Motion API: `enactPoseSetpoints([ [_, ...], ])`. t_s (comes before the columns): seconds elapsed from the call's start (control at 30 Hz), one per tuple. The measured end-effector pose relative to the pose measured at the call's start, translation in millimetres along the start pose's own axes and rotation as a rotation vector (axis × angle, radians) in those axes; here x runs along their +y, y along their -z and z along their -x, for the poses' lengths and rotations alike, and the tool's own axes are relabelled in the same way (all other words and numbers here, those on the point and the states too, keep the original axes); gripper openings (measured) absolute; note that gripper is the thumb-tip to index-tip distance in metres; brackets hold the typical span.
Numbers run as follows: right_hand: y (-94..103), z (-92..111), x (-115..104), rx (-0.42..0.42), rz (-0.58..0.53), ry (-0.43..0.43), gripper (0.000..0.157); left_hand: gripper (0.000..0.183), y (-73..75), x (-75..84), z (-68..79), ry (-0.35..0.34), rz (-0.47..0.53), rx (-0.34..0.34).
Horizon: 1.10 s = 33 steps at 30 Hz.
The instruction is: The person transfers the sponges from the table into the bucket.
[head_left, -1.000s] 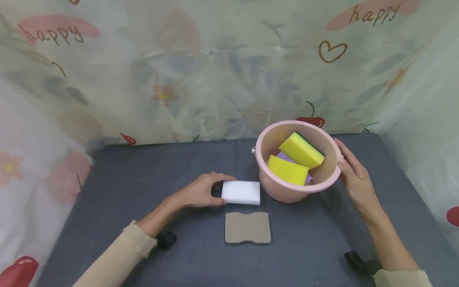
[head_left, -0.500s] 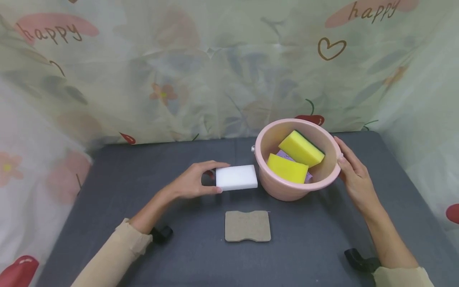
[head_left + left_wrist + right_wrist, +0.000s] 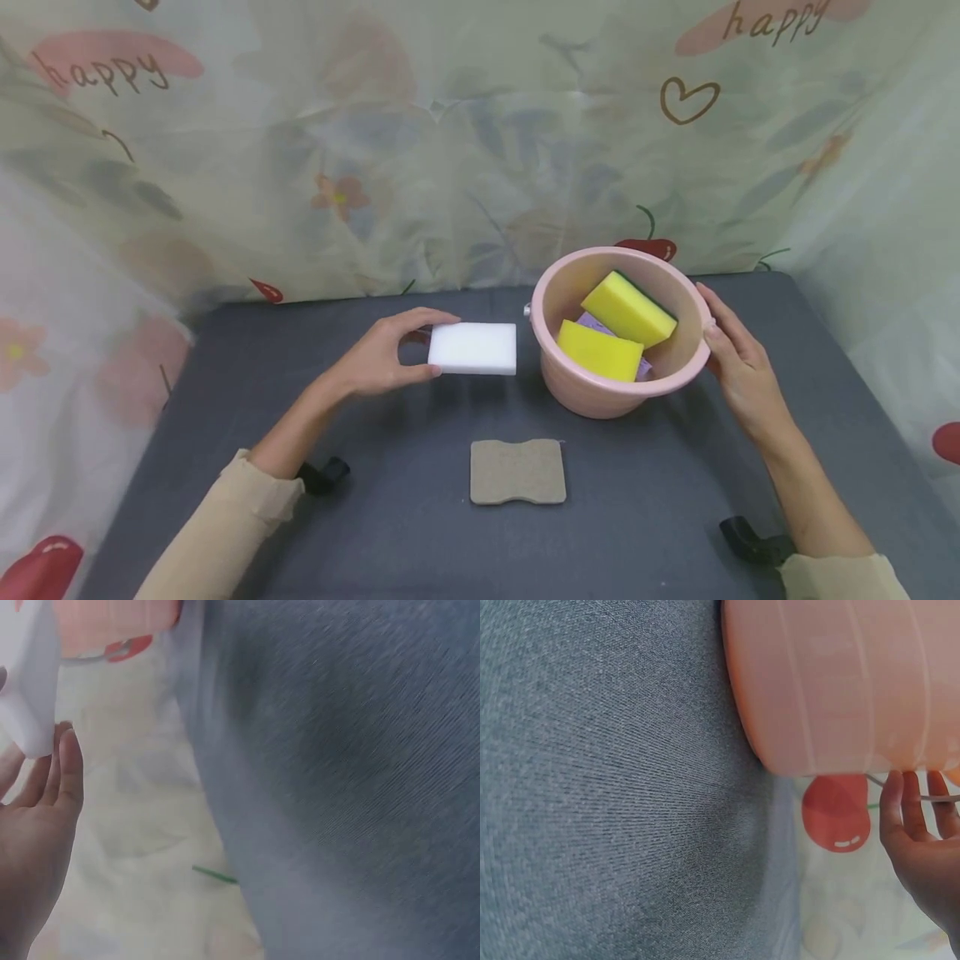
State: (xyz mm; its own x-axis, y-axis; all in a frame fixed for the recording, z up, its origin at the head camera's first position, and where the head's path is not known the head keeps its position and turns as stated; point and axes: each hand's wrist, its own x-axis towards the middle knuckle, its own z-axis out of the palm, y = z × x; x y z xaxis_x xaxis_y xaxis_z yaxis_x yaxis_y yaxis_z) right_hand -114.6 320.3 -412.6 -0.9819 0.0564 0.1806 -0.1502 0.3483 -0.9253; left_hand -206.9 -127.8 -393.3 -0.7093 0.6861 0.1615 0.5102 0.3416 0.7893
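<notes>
My left hand (image 3: pixel 382 350) pinches a white melamine sponge (image 3: pixel 473 348) by its left end, thumb in front and fingers behind. The sponge hangs above the table, just left of the pink bucket (image 3: pixel 588 398); the left wrist view shows its edge (image 3: pixel 30 712) beside my fingers. Inside the bucket lie two yellow sponges (image 3: pixel 600 351) (image 3: pixel 628 309), one with a dark green backing, over something purple (image 3: pixel 596 323). My right hand (image 3: pixel 742 375) rests on the bucket's right side, thumb at the rim. In the right wrist view, its fairly straight fingers (image 3: pixel 911 810) touch the outer wall.
A flat grey-brown card (image 3: pixel 517 472) with notched edges lies on the dark cloth-covered table (image 3: pixel 637 517) in front of the bucket. A patterned curtain (image 3: pixel 420 167) stands behind the table. The bucket's thin wire handle (image 3: pixel 937 799) passes by my right fingers.
My left hand has lifted the white melamine sponge off the table, moving it up and slightly left, away from the bucket. My right hand and the bucket have stayed in place.
</notes>
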Motion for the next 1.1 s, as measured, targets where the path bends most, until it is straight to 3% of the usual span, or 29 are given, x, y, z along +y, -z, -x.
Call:
enactPoseSetpoints([
  [0.13,0.3,0.2,-0.4,0.000,-0.005,0.002,0.051,0.057,10.4,2.2,-2.1,-0.025,0.010,0.045],
  [0.3,-0.3,0.3,-1.2,0.006,0.003,-0.005,0.051,0.064,22.7,9.2,-3.7,0.000,0.018,0.068],
  [0.5,0.2,-0.7,0.3,0.006,-0.002,-0.001,0.051,0.057,31.4,16.1,-7.9,-0.010,0.067,0.087],
  [0.8,1.1,-0.9,1.7,0.003,-0.029,0.010,0.051,0.054,31.6,28.5,-24.8,-0.135,0.045,0.112],
  [1.1,0.5,-1.1,-1.2,0.002,0.012,0.014,0.051,0.054,28.6,41.8,-43.3,-0.156,0.004,0.093],
])
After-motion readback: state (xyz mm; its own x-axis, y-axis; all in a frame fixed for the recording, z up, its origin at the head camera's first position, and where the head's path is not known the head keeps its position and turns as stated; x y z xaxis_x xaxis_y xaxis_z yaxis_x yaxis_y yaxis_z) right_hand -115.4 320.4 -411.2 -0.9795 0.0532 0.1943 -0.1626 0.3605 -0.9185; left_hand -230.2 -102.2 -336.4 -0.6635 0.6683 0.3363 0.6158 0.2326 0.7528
